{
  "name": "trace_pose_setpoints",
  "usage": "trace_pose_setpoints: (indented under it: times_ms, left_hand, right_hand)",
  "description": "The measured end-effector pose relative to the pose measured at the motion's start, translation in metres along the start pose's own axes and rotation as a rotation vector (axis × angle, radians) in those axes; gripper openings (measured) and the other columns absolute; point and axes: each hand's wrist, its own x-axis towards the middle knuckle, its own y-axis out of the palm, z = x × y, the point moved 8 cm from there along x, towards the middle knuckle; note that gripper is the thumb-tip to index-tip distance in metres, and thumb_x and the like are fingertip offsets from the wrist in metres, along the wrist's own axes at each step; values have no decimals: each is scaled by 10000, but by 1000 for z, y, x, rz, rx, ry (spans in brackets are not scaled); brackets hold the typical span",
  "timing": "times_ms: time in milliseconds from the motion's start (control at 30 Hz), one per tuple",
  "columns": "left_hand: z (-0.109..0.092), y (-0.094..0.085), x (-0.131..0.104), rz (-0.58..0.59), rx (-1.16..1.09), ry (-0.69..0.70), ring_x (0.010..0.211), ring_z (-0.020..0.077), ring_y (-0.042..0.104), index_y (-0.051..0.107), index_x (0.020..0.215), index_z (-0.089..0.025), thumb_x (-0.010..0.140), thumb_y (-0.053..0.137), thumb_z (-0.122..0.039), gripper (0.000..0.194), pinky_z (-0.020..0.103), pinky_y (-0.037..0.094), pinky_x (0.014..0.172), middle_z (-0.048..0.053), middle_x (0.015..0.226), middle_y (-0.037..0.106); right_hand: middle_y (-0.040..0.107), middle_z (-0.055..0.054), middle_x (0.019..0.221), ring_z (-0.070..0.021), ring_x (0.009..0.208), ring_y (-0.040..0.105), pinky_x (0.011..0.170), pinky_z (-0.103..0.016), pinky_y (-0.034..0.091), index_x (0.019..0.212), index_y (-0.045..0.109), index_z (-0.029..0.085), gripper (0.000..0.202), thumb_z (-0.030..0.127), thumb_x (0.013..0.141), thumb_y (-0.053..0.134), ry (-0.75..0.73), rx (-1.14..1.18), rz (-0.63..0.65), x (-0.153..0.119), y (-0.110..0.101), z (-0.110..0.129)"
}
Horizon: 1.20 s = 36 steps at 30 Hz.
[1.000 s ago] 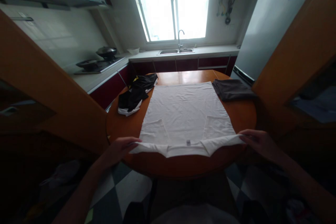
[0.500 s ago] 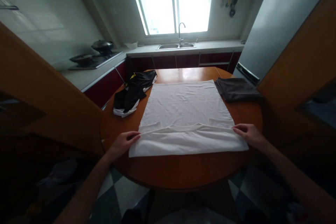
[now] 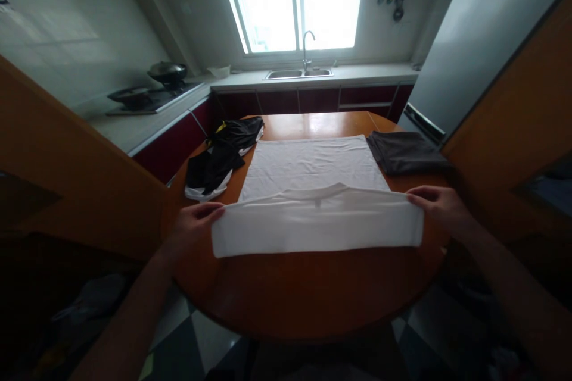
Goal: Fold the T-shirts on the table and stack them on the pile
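A white T-shirt (image 3: 317, 164) lies on the round wooden table (image 3: 308, 297), its far part flat. Its near part, with the collar along the upper edge, is lifted and stretched between my two hands. My left hand (image 3: 196, 220) pinches the left corner of that raised edge between thumb and fingers. On the other side my right hand (image 3: 435, 205) pinches the right corner the same way. The lower fold of the shirt hangs toward the table's near side.
Black-and-white clothing (image 3: 217, 161) lies heaped on the table's left. A folded dark grey cloth (image 3: 406, 152) rests at the right. Beyond the table are a counter with a sink (image 3: 299, 74), a stove with pans (image 3: 167, 73) and a fridge (image 3: 456, 41).
Both hands have risen, lifting the collar edge of the T-shirt off the layer beneath. The edge is pulled tauter and wider, and the view has tilted slightly.
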Motion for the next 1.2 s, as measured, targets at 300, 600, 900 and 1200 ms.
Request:
trace_pose_setpoints:
  times_ms: [300,600,900,1200]
  left_hand:
    - [28,55,64,53,1,-46,960,307,722,808,914,-159,594,812,-572,523,337,568,844,109,968,789]
    - [15,40,90,-101,-76,-37,973,307,720,810,938,-172,597,827,-549,509,326,574,821,95,978,790]
    - [19,64,103,-18,82,18,986,308,719,801,927,-135,643,761,-561,514,344,547,903,127,996,786]
    - [25,69,108,-42,124,26,936,296,723,788,959,-125,689,724,-578,531,342,562,843,134,966,783]
  right_hand:
    - [765,-93,792,-217,728,676,655,-291,506,762,763,152,200,323,661,738,59,46,34,59,48,-32]
    - [775,-83,874,-237,809,688,704,-302,524,820,779,208,209,369,698,726,6,-5,24,90,29,-17]
    - [762,-86,784,-231,741,684,688,-306,523,773,765,150,250,370,658,735,34,-50,41,113,64,-40]
    - [746,-98,739,-227,704,683,675,-318,537,795,761,132,297,412,697,749,7,-107,47,117,63,-31]
